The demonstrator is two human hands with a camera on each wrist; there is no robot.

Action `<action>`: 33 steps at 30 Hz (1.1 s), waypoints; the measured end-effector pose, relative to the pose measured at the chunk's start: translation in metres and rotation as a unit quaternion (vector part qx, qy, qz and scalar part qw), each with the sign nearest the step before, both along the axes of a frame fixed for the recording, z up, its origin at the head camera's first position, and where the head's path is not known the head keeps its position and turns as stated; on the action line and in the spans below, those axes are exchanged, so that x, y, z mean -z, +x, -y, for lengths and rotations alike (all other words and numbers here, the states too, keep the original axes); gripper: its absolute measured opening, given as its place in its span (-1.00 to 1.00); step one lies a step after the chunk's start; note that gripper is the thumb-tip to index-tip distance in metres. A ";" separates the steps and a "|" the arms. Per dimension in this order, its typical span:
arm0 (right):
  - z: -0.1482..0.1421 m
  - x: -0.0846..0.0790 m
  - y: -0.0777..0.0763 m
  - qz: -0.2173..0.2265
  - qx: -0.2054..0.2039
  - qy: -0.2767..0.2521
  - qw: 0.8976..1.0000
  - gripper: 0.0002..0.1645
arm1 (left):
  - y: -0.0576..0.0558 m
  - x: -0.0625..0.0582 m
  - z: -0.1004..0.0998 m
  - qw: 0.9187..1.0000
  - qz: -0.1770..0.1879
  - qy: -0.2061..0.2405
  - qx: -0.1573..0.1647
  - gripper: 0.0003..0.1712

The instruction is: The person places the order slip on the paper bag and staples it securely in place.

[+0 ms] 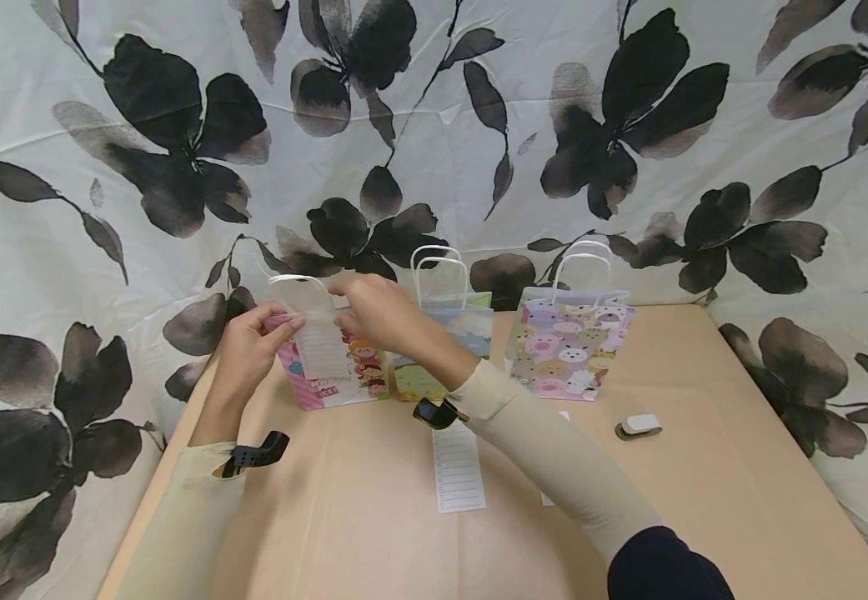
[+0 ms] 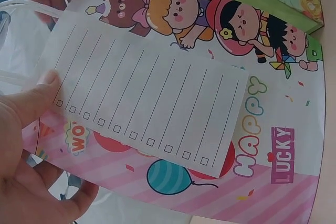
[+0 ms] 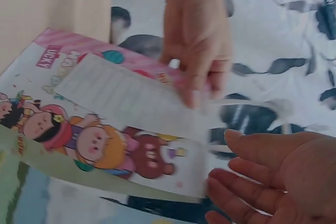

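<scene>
A pink-and-white paper gift bag (image 1: 369,379) with cartoon children and white handles stands at the left of the table. Against its front lies a white lined checklist slip (image 2: 147,98) with small boxes. My left hand (image 1: 246,346) pinches the slip's end at the bag's top edge, thumb (image 2: 39,98) over the paper and fingers behind the bag. At the same top edge, on its other corner, is my right hand (image 3: 283,177). Its thumb stands apart from the fingers, whose tips are right at the bag's edge.
Beside the pink bag stands a blue-and-green gift bag (image 1: 474,329), partly behind my right arm. Farther right is a lilac bag with animal faces (image 1: 572,346). Another lined slip (image 1: 459,471) lies in front, and a small white-and-black stapler-like object (image 1: 639,427) sits to the right.
</scene>
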State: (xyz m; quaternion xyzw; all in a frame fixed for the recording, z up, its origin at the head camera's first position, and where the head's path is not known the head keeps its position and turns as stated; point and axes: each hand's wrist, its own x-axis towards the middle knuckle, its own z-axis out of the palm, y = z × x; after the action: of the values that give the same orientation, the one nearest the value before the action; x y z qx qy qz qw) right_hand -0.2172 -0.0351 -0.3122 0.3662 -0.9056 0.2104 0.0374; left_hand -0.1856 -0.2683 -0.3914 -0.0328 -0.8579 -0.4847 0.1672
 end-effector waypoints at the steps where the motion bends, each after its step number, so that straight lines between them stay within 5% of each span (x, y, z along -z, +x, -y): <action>1: -0.004 -0.003 0.004 -0.003 0.002 0.003 1.000 -0.46 | 0.000 0.000 0.000 1.000 0.000 -0.001 0.002 -0.75; 8: -0.048 -0.017 0.022 0.032 -0.061 -0.053 0.996 -0.50 | -0.001 -0.001 0.000 1.000 0.002 -0.007 0.000 -0.74; 13: -0.087 -0.010 0.026 0.072 -0.135 -0.085 0.985 -0.51 | -0.002 -0.001 0.002 1.000 0.009 -0.013 -0.004 -0.74; 19: -0.134 -0.001 0.035 0.146 -0.170 -0.112 0.968 -0.57 | -0.002 0.002 0.002 1.000 0.014 -0.002 0.004 -0.74; 24: -0.170 0.011 0.038 0.200 -0.166 -0.126 0.957 -0.63 | -0.002 0.002 0.003 1.000 0.013 0.004 0.010 -0.74; 33: -0.237 0.037 0.047 0.286 -0.091 -0.139 0.944 -0.64 | -0.003 0.002 0.002 1.000 0.023 -0.003 0.005 -0.72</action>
State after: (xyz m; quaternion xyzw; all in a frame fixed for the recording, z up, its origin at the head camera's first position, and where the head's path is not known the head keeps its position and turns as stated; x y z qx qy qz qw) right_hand -0.1704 0.2017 -0.3489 0.3623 -0.8029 0.4327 -0.1919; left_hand -0.1881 -0.2704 -0.3930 -0.0264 -0.8629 -0.4834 0.1449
